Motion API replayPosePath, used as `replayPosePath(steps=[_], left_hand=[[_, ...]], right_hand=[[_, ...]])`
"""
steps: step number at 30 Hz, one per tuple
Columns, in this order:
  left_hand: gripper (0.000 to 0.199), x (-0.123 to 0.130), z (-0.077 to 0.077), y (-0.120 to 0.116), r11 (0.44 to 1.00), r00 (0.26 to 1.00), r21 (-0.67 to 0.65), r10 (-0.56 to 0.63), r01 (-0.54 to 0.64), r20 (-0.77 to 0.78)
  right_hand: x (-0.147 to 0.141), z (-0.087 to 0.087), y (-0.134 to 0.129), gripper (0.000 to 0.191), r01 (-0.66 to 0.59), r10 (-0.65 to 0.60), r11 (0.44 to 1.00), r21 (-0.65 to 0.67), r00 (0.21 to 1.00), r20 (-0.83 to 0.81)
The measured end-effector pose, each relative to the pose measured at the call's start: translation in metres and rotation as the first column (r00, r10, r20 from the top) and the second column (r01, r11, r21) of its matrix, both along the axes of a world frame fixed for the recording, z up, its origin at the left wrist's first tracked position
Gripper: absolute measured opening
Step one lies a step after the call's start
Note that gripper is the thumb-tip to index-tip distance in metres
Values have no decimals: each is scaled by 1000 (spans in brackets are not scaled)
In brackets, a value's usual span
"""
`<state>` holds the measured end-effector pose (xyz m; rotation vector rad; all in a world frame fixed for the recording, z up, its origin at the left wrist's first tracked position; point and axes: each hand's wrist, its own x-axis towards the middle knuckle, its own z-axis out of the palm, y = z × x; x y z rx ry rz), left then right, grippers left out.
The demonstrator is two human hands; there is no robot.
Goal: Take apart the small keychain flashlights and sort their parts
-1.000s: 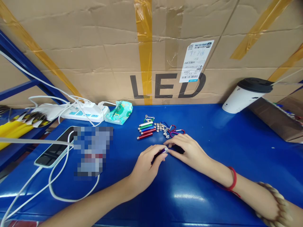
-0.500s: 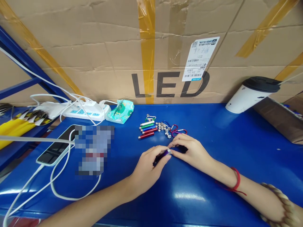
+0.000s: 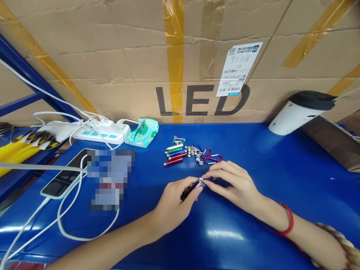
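Note:
My left hand is closed around a small purple metal tube, a mini flashlight body by its look, with its silver end pointing up and right. The fingertips of my right hand pinch a small silver piece at that end; whether it is joined to the tube I cannot tell. Just beyond my hands lie several coloured metal tubes, among them a red tube and a blue tube. Beside them are small round silver pieces and carabiners, including a purple carabiner and a green carabiner.
A blue table bears everything. To the left are a phone with white cables, a white power strip and a green tissue pack. A lidded paper cup stands back right. A large cardboard box walls the back.
My right hand has moved slightly right, its fingertips drawing back a little from the tube's end. More of the silver end and of the purple carabiner now shows. My left hand keeps its grip.

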<state>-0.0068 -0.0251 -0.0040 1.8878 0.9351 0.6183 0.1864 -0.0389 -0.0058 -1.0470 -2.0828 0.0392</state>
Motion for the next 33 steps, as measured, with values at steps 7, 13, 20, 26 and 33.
replayPosePath(steps=[7,13,20,26,33], left_hand=[[20,-1,-2,1,1000,1000,24,-9,9,-14],[17,-1,-3,4,999,999,48,14,-16,30],[14,-1,-4,5,997,1000,81,-5,3,20],[16,-1,-2,4,996,1000,92,-4,2,21],[19,0,-2,8,994,1000,109,10,-9,-11]], right_hand=[[2,-1,0,5,1,-2,999,34,1000,30],[2,-3,-2,8,-33,30,993,113,999,30],[5,-3,-5,16,-68,52,979,192,995,88],[3,-2,-6,18,-78,64,979,188,995,79],[-9,2,-1,12,-128,-67,859,-495,932,-356]])
